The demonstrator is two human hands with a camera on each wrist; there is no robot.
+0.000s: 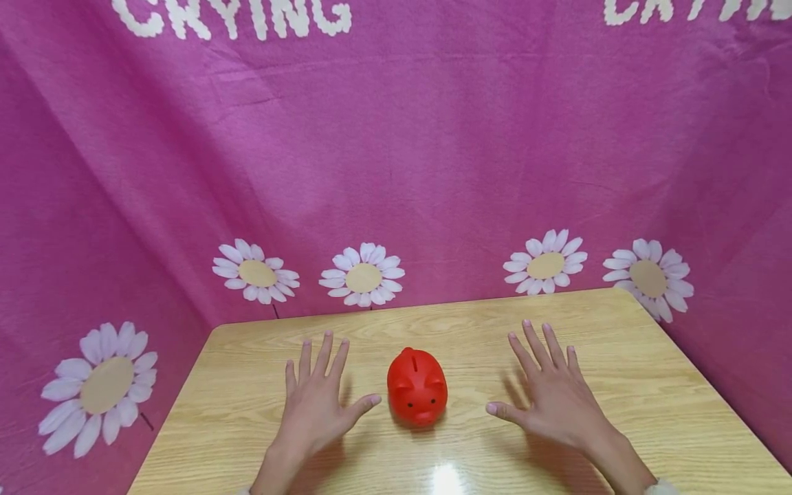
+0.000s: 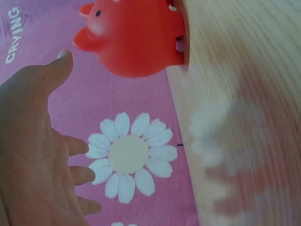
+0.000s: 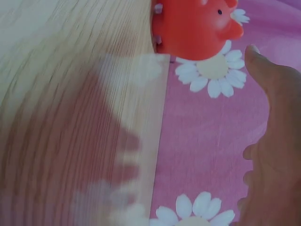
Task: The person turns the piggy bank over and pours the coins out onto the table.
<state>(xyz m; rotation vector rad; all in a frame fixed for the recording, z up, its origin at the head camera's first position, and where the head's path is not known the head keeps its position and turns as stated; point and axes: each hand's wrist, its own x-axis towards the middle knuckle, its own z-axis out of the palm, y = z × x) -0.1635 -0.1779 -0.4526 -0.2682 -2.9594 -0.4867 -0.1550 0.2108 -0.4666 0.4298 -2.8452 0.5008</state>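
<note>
Fingers of both hands are spread wide and straight, so each grip is fully opened and holds nothing. The left hand (image 1: 318, 402) lies just beside the red piggy bank (image 1: 417, 387) on its one side, thumb pointing toward it but apart from it; the right hand (image 1: 551, 395) is near on the other side, with a larger gap. It seems both palms hover low over the worktop (image 1: 650, 385) or rest on it; I cannot tell which. The piggy bank stands upright between the hands, snout toward the person, coin slot on top. To take it well, I judge the hands should close in evenly from both flanks, on the round body below the ears, since the smooth plastic may slip. Behind the worktop hangs a pink cloth (image 1: 433, 151) with white daisies
</note>
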